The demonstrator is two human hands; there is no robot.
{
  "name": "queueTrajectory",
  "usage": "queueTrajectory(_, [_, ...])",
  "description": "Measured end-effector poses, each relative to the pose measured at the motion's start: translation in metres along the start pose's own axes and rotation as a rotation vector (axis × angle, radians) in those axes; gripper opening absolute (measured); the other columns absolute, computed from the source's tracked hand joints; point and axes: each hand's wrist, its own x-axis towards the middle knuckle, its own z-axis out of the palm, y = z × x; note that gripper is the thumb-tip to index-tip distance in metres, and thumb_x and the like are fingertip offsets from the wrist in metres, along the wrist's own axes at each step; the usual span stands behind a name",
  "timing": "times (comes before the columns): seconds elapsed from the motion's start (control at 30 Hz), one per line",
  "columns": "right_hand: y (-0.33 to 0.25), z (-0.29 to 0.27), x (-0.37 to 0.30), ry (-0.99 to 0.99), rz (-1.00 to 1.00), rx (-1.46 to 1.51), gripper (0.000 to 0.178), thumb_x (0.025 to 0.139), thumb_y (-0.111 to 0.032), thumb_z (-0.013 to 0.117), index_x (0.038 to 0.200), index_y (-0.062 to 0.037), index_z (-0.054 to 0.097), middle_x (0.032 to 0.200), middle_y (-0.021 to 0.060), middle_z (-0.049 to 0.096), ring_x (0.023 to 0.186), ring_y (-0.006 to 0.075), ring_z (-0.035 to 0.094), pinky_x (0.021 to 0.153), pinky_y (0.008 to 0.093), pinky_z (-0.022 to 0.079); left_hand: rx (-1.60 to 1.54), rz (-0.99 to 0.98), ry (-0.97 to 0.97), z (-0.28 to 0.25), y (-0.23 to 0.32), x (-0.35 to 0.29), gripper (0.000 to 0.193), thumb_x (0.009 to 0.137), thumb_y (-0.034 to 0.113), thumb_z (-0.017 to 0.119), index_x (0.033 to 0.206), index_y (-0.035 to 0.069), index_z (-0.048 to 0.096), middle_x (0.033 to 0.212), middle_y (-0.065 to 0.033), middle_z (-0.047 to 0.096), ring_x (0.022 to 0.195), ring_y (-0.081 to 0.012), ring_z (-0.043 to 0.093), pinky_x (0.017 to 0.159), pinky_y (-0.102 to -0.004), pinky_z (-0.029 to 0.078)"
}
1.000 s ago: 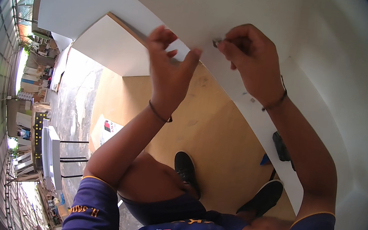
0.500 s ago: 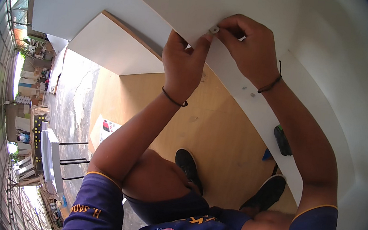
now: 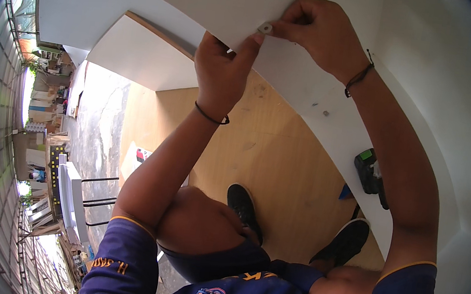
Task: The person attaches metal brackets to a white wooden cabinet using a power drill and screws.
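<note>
A small pale bracket with a hole in it point(image 3: 265, 28) lies against the white panel point(image 3: 219, 2) near its edge. My left hand point(image 3: 221, 71) is closed round that edge, its thumb pressed to the bracket and its other fingers partly hidden by the panel. A small white bit shows between that thumb and the fingers; I cannot tell what it is. From the other side my right hand point(image 3: 324, 37) pinches the bracket between thumb and forefinger.
A black and green cordless tool point(image 3: 370, 171) rests on the white board under my right forearm. Small grey pieces point(image 3: 326, 114) lie on that board. At left a white panel with a brown edge point(image 3: 146, 58) stands on the wooden sheet point(image 3: 270, 157) beneath my feet.
Both hands and the bracket appear slightly farther up and left in view. More of the cordless tool shows beside my right forearm. The grip looks the same.
</note>
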Motion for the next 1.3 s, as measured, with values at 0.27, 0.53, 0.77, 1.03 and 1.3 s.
queueTrajectory(0.27, [-0.006, 0.0, 0.0, -0.021, 0.1, -0.017, 0.033, 0.075, -0.03, 0.08, 0.069, -0.0038, 0.06, 0.06, -0.0014, 0.054, 0.054, 0.0063, 0.046, 0.05, 0.0234, 0.037, 0.034, -0.007, 0.007, -0.001, 0.0, 0.002, 0.02, 0.081, 0.01, 0.067, 0.093, -0.002, 0.056, 0.075, -0.0048, 0.063, 0.066, -0.0069, 0.058, 0.057, -0.0214, 0.045])
queueTrajectory(0.53, [-0.007, 0.005, -0.015, 0.093, -0.135, -0.039, 0.017, 0.08, -0.016, 0.073, 0.083, -0.0016, 0.065, 0.071, 0.002, 0.063, 0.061, 0.009, 0.054, 0.059, 0.0242, 0.046, 0.153, 0.022, 0.019, 0.0, 0.005, -0.001, 0.022, 0.081, 0.013, 0.067, 0.091, -0.002, 0.056, 0.074, -0.0042, 0.063, 0.065, -0.0076, 0.056, 0.059, -0.0225, 0.045])
queueTrajectory(0.77, [-0.005, 0.01, -0.015, 0.122, -0.255, -0.059, 0.014, 0.082, -0.014, 0.071, 0.085, -0.0012, 0.065, 0.072, 0.0039, 0.064, 0.061, 0.0114, 0.058, 0.059, 0.0253, 0.047, 0.211, 0.023, 0.032, 0.0, 0.001, -0.002, 0.023, 0.085, 0.017, 0.07, 0.096, -0.002, 0.062, 0.089, -0.0034, 0.064, 0.078, -0.0102, 0.057, 0.071, -0.0257, 0.046])
queueTrajectory(1.03, [-0.002, 0.01, -0.015, 0.135, -0.231, 0.121, 0.016, 0.08, -0.014, 0.068, 0.08, 0.0012, 0.063, 0.073, 0.0166, 0.066, 0.064, 0.0264, 0.066, 0.06, 0.0319, 0.051, 0.117, 0.085, 0.053, 0.001, -0.007, -0.001, 0.025, 0.085, 0.013, 0.07, 0.101, -0.001, 0.059, 0.091, -0.0044, 0.063, 0.076, -0.0092, 0.057, 0.064, -0.0231, 0.046])
queueTrajectory(1.3, [-0.002, 0.011, -0.014, 0.147, -0.219, 0.126, 0.017, 0.08, -0.014, 0.068, 0.078, 0.0021, 0.062, 0.072, 0.0163, 0.066, 0.063, 0.0266, 0.065, 0.059, 0.0319, 0.051, 0.042, 0.16, 0.04, 0.001, -0.01, 0.002, 0.028, 0.084, 0.011, 0.071, 0.102, 0.0, 0.052, 0.087, -0.0048, 0.06, 0.072, -0.0089, 0.055, 0.06, -0.0218, 0.044])
